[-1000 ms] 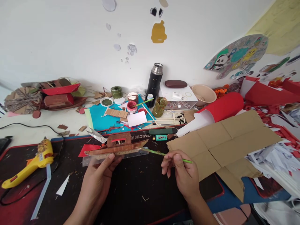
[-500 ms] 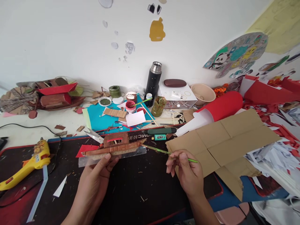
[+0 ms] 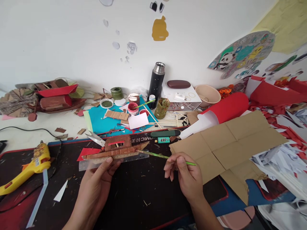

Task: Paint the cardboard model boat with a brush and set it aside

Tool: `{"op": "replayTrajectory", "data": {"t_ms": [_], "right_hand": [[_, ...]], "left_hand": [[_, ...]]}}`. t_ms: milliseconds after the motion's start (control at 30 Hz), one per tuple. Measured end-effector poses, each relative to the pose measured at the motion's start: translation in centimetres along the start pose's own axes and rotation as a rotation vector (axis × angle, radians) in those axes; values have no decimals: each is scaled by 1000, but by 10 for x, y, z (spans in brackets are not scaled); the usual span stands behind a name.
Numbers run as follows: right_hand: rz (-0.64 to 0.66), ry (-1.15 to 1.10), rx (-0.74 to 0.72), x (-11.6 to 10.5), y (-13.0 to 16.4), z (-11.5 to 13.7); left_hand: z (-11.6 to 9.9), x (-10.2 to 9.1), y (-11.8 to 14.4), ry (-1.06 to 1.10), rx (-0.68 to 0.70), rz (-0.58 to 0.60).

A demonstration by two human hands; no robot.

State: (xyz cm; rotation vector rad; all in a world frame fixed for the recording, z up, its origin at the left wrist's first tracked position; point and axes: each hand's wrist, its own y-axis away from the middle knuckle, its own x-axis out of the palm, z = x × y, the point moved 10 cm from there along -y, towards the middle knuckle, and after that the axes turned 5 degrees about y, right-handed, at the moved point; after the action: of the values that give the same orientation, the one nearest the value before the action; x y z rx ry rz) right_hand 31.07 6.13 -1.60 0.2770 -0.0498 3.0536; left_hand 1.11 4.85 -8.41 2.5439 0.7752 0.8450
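Observation:
A brown cardboard model boat [image 3: 117, 150] with a small cabin rests along a clear plastic ruler [image 3: 96, 163]. My left hand [image 3: 102, 174] is closed on the ruler from below, its thumb on the near edge. In my right hand [image 3: 183, 169] a thin green paintbrush [image 3: 159, 155] is pinched, its tip touching the boat's side near the right end. Scissors [image 3: 96, 139] and a piece of red corrugated card [image 3: 88, 154] lie just left of the boat. An open jar of red paint [image 3: 133, 108] stands behind, with another green brush resting across it.
A yellow glue gun [image 3: 35, 166] with its cord lies at left. Brown cardboard sheets [image 3: 227, 143] cover the right side. A black thermos [image 3: 157, 81], a murky glass jar [image 3: 162, 108] and finished model boats [image 3: 57, 99] stand along the wall.
My right hand has moved left with the paintbrush. Its tip has slid from the boat's right end a little leftward along the side. My left hand stays about the same.

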Motion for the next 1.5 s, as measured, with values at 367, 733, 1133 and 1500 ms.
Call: {"op": "replayTrajectory", "data": {"t_ms": [367,733,1133,1500], "right_hand": [[-51,-52,-9,-18,3,-1],[109,-53,7,30,3,-9],[12,-32,6,4,1,-5],[-103,-25,23,-27,3,-7]], "left_hand": [[-2,3,0,11,3,1],[1,0,0,0,20,13],[0,0,-2,8,10,3],[0,-2,-1,12,3,-1]]}}
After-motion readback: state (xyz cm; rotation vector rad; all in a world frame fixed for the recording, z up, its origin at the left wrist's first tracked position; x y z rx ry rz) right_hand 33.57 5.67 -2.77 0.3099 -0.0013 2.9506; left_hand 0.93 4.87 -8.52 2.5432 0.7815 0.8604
